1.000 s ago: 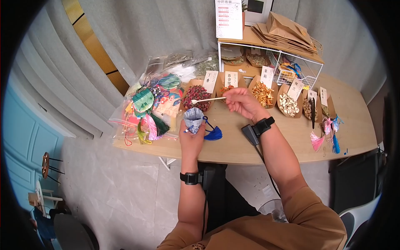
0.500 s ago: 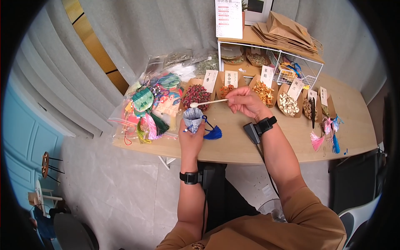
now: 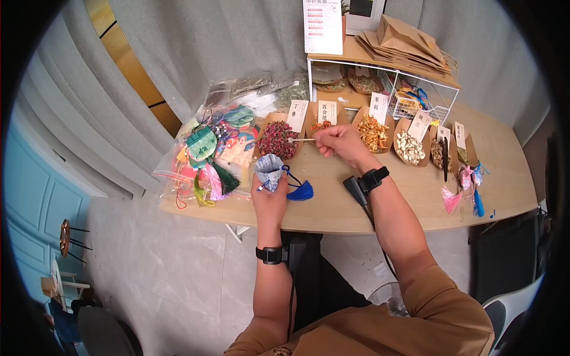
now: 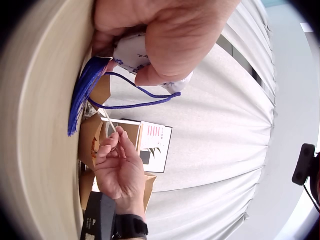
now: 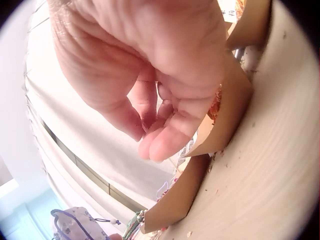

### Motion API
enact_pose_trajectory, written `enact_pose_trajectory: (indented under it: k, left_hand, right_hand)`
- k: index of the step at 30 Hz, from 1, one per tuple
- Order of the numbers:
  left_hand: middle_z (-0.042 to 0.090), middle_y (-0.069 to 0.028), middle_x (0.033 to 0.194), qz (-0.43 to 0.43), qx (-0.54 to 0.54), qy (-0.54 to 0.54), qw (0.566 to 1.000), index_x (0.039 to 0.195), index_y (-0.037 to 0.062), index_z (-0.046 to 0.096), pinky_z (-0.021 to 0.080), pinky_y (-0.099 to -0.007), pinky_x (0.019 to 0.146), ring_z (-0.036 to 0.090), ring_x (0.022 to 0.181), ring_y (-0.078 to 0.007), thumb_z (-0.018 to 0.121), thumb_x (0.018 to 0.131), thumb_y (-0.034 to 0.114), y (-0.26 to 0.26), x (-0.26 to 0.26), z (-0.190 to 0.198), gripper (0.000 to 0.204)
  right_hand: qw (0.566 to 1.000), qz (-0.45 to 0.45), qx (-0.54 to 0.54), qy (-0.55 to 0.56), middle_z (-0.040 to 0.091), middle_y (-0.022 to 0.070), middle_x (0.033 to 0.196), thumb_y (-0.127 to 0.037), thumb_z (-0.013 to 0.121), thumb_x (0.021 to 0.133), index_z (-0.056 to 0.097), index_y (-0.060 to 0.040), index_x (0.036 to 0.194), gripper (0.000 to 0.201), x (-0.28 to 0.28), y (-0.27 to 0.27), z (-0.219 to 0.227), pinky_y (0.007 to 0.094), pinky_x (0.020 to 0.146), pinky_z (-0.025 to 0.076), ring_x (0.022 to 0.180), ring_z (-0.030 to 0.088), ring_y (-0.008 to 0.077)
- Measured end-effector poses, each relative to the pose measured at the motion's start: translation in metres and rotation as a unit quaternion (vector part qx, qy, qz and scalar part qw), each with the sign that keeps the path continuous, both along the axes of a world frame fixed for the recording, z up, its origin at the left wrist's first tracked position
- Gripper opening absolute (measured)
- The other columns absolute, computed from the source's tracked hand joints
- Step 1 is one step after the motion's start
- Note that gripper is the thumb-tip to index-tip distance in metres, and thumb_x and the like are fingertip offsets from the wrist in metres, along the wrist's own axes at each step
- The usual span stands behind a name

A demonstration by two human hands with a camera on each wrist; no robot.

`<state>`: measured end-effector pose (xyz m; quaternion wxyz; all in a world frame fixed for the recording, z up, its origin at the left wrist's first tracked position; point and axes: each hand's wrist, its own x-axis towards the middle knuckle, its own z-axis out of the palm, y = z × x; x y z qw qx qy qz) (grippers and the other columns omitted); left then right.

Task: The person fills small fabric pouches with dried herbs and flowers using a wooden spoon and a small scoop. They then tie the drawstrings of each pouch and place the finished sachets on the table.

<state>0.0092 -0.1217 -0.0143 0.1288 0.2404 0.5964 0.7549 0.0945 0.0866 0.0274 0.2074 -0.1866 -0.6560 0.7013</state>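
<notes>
My left hand (image 3: pixel 269 204) grips a small white and blue patterned pouch (image 3: pixel 269 168) with its mouth facing up. A blue cord and a blue tassel (image 3: pixel 301 191) hang from the pouch to the right. Between thumb and fingers my right hand (image 3: pixel 344 145) pinches a thin pale spoon (image 3: pixel 304 140), whose tip is over the dark red dried buds (image 3: pixel 278 137) in a paper tray. In the left wrist view the pouch (image 4: pixel 131 52) is partly covered by the left fingers. The right wrist view shows the pinching fingertips (image 5: pixel 159 142); the spoon is mostly hidden there.
Labelled trays of orange pieces (image 3: pixel 373 133), pale slices (image 3: pixel 409 148) and other dried material line the table to the right. Plastic bags with tasselled pouches (image 3: pixel 202 144) lie at left. Behind stands a shelf (image 3: pixel 356 58) with paper bags (image 3: pixel 409 44); pink and blue tassels (image 3: pixel 452 200) lie right.
The spoon first moved from the buds towards the pouch mouth, then back over the buds with my right hand. My left hand and the pouch have shifted slightly left in the head view.
</notes>
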Motion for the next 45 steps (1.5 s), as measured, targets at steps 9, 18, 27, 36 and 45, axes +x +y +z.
enact_pose_trajectory:
  k: [9,18,27,36,45]
  left_hand:
    - [0.060,-0.0003,0.086,0.002,0.003,0.005,1.000,0.112,0.0022,0.055,0.045,-0.0210,0.057,0.054,0.069,-0.0059,0.065,0.086,-0.001,0.001,0.001,0.001,0.027]
    - [0.061,-0.0007,0.089,-0.008,0.001,-0.006,1.000,0.113,0.0019,0.055,0.047,-0.0215,0.059,0.055,0.072,-0.0060,0.065,0.086,-0.001,0.000,0.001,0.002,0.030]
    - [0.062,-0.0011,0.094,-0.015,-0.010,-0.010,1.000,0.114,0.0009,0.055,0.047,-0.0216,0.065,0.056,0.078,-0.0064,0.065,0.086,-0.001,-0.001,0.000,0.000,0.031]
    - [0.063,-0.0023,0.100,-0.011,-0.012,0.000,1.000,0.117,0.0000,0.055,0.047,-0.0227,0.073,0.057,0.086,-0.0078,0.066,0.086,0.000,0.000,-0.003,-0.006,0.033]
    - [0.062,-0.0010,0.092,-0.023,-0.008,-0.019,1.000,0.114,0.0011,0.055,0.046,-0.0207,0.061,0.056,0.075,-0.0057,0.064,0.087,-0.001,-0.002,0.002,0.004,0.029]
  right_hand:
    - [1.000,0.011,-0.028,-0.003,0.067,0.0078,0.081,-0.009,0.063,0.091,0.068,0.0043,0.096,0.015,-0.002,0.003,-0.007,0.0250,0.060,0.054,0.066,0.062,0.0128]
    - [0.996,0.008,-0.085,-0.002,0.066,0.0075,0.082,-0.008,0.063,0.091,0.067,0.0039,0.097,0.014,-0.004,0.004,-0.009,0.0259,0.063,0.055,0.068,0.063,0.0143]
    - [0.996,0.009,-0.087,-0.007,0.067,0.0075,0.083,-0.007,0.063,0.091,0.066,0.0033,0.098,0.013,-0.004,0.005,-0.011,0.0257,0.065,0.055,0.071,0.064,0.0139]
    - [0.996,0.014,-0.091,-0.007,0.067,0.0093,0.087,-0.007,0.062,0.092,0.067,0.0040,0.099,0.013,-0.007,0.001,-0.014,0.0270,0.067,0.057,0.073,0.065,0.0157]
    - [0.993,0.012,-0.120,0.007,0.066,0.0078,0.087,-0.009,0.062,0.092,0.066,0.0034,0.101,0.015,-0.006,0.003,-0.012,0.0257,0.067,0.056,0.075,0.065,0.0141]
